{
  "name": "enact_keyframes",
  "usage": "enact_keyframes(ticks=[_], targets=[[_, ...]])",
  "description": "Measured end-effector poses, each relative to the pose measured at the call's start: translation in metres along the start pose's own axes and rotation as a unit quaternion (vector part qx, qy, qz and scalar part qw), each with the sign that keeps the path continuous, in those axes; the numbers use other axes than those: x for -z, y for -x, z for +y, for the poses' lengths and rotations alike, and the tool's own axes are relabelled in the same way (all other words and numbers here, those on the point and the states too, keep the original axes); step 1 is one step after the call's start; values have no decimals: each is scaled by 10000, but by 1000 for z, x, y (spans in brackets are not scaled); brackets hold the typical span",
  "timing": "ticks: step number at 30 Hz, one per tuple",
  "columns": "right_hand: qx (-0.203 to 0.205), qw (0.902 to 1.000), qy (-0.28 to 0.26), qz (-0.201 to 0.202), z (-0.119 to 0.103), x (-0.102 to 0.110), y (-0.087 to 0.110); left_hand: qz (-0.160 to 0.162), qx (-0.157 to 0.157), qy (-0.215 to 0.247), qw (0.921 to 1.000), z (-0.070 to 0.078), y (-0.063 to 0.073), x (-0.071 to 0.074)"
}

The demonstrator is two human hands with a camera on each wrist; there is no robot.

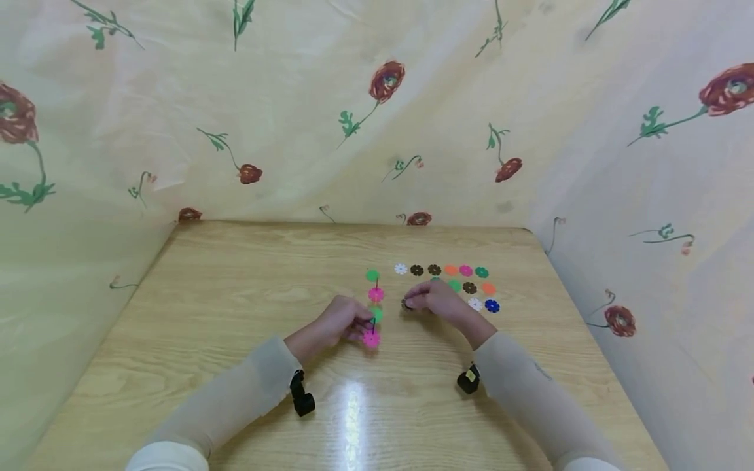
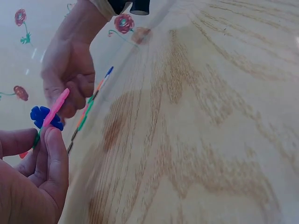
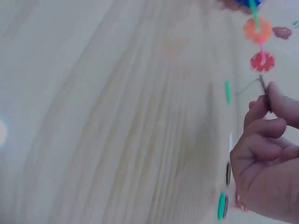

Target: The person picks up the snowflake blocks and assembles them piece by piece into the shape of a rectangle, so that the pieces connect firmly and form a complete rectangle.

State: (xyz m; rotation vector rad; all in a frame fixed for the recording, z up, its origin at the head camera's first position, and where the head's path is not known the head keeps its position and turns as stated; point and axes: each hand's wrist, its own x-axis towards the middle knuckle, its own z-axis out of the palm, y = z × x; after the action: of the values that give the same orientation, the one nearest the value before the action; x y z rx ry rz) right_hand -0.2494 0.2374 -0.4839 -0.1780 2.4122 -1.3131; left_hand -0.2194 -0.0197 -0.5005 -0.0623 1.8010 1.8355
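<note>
Sleeves (image 1: 226,394) lie nearest, this side of the disc chain (image 1: 376,296). Left of it, the left hand (image 1: 346,320) pinches it; right of it, the right hand (image 1: 437,298) pinches a dark disc (image 3: 264,89). Likely light, stiff; grip rims.

- table (image 1: 235,281) beneath both hands; cloth (image 1: 294,98) behind it and along both sides;
- chain in the left hand (image 1: 344,320), between it and the right hand (image 1: 440,301); chain's links (image 1: 378,314) right of the left hand;
- one disc (image 1: 406,304) in the right hand;
- loose discs (image 1: 451,269) in rows on the table, behind the right hand and to its right
</note>
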Motion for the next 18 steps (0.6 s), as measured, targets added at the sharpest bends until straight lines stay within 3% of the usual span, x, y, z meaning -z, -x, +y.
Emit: enact_keyframes(ticks=[2, 5, 18], targets=[[-80, 9965, -810, -190, -6, -4, -2, -52, -3, -1, 10000, 0, 0, -2], [-207, 9866, -1545, -485, -12, -11, -4, -150, 28, -21, 9999, 0, -1, -5], [-329, 9748, -2013, -908, -9, -26, -12, -524, 54, -149, 9985, -5, 1, -13]])
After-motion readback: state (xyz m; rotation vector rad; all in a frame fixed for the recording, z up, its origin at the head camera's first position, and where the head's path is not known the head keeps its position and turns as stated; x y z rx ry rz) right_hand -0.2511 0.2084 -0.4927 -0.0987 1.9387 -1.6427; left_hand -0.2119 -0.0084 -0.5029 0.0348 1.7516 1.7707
